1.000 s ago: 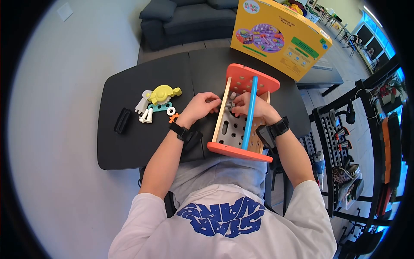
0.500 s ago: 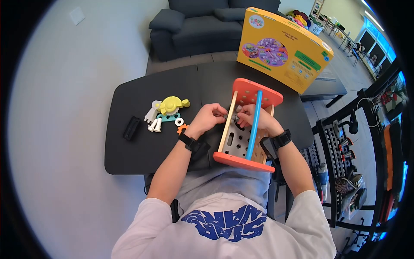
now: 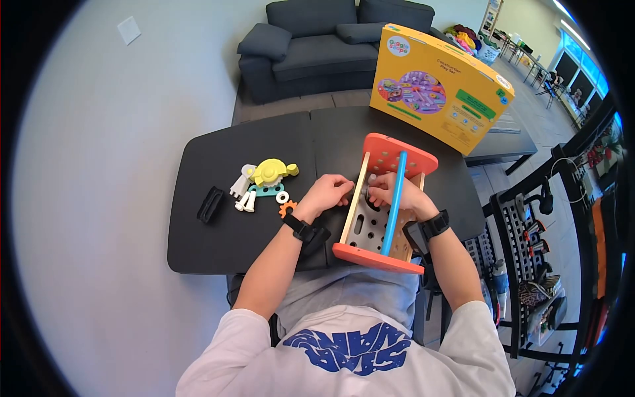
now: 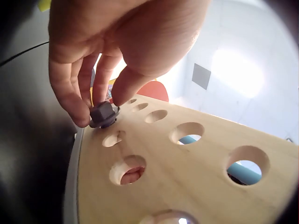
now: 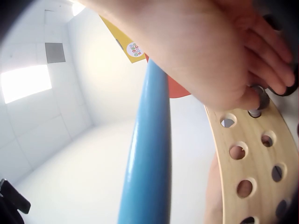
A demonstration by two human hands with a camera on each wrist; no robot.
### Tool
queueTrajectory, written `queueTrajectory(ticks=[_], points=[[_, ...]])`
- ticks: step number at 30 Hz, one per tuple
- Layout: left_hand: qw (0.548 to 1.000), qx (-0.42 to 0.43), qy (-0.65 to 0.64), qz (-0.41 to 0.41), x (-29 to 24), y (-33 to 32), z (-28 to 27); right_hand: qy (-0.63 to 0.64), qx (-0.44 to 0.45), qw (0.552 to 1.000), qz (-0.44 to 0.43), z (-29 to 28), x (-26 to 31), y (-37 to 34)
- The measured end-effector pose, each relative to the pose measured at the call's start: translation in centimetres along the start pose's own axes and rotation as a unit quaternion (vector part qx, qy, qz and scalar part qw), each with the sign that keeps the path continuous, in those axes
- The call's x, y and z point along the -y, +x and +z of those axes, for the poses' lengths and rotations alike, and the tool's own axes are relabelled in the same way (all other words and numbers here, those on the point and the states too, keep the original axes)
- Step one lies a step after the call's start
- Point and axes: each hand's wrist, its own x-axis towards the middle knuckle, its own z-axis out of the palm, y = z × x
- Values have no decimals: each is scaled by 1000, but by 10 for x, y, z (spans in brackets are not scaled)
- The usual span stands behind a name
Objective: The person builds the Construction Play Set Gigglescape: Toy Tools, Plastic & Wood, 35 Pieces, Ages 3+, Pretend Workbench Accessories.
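A toy toolbox with coral end panels (image 3: 400,152), light wooden sides and a blue rod handle (image 3: 395,212) stands on the dark table. Outside its left wooden side panel (image 4: 163,144), my left hand (image 3: 329,193) pinches a dark grey hex-headed bolt (image 4: 103,113) between thumb and fingers, at one of the holes. My right hand (image 3: 405,195) reaches under the handle into the toolbox. Its thumb and finger pinch a grey nut (image 5: 263,99) at the inner face of the same panel, where a light shaft end shows in the hole.
Left on the table (image 3: 218,251) lie a yellow toy saw (image 3: 271,172), a teal strip (image 3: 266,191), white bolts (image 3: 246,201), a white ring (image 3: 282,197), an orange gear (image 3: 288,208) and a black holder (image 3: 210,205). A yellow box (image 3: 440,86) stands behind the toolbox.
The head view has tilted up, so everything sits lower in it. Both hands stay at the toolbox's left panel, their fingers shifting only slightly.
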Motion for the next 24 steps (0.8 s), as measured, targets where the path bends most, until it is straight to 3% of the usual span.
queueTrajectory(ticks=[4,9,12,15,18,22,24], points=[[1000,20,-19,-5,2,1,-1,41,-39,998,11,2,-1,0],[994,40,-75,66,6,-1,-1,7,-28,999,14,0,-2,2],[993,32,-30,113,5,-2,-1,-11,-16,1000,14,0,-3,3],[993,35,-85,71,5,1,-1,-94,50,994,-3,-5,3,0],[994,12,-81,78,8,3,1,-151,63,986,8,-6,13,-4],[990,-15,-113,87,14,5,5,-91,49,995,-2,-3,-2,2],[996,-39,-75,21,11,4,6,-15,-11,999,36,0,-1,3]])
